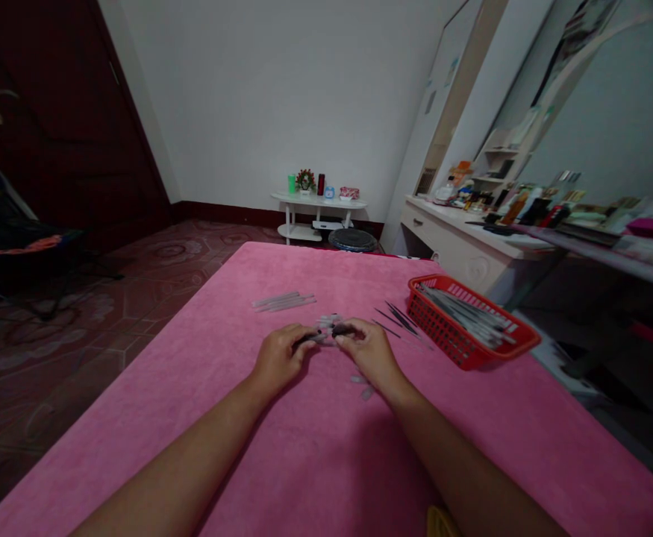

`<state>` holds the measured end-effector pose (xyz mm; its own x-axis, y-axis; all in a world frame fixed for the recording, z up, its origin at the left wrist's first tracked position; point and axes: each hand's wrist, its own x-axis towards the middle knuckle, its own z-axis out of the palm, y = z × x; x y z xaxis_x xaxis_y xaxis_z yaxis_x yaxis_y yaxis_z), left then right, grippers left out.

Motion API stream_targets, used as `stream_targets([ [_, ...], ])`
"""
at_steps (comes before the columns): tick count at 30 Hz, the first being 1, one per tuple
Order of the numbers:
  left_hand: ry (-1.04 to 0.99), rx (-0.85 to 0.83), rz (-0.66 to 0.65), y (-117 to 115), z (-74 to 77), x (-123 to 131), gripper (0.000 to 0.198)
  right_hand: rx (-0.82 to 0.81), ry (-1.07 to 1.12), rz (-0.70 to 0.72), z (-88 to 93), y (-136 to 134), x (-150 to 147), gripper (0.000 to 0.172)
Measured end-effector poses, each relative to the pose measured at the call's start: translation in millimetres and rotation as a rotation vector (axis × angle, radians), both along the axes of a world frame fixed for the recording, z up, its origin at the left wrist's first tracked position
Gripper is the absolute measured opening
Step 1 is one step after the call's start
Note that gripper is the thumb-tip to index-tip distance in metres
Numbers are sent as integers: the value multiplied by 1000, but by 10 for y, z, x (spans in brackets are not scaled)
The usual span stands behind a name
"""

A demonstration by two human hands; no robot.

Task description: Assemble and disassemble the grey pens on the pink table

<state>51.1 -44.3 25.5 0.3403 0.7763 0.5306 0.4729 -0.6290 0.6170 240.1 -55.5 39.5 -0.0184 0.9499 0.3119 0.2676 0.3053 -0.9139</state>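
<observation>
My left hand (279,356) and my right hand (369,350) meet over the middle of a pink cloth-covered surface (315,462). Together they pinch a thin dark stick-like item (326,333), one hand closed on each end. A small cluster of pale caps or tubes (330,322) lies just beyond my fingers. A few small clear pieces (363,386) rest on the cloth below my right wrist.
A red plastic basket (460,344) holding several long grey sticks sits at the right. Loose dark sticks (396,319) lie beside it. Pale tubes (284,301) lie at the far left. Beyond stand a white side table (318,211) and a cluttered dresser (472,239).
</observation>
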Motion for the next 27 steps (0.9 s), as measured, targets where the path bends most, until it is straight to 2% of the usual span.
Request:
stream_targets([
  [6,27,-2,-12,-9,-29,-3,18,73,-80,9,21,-32,-10,16],
  [27,102,7,5,-31,-37,12,20,128,-238,0,-3,-75,-8,14],
])
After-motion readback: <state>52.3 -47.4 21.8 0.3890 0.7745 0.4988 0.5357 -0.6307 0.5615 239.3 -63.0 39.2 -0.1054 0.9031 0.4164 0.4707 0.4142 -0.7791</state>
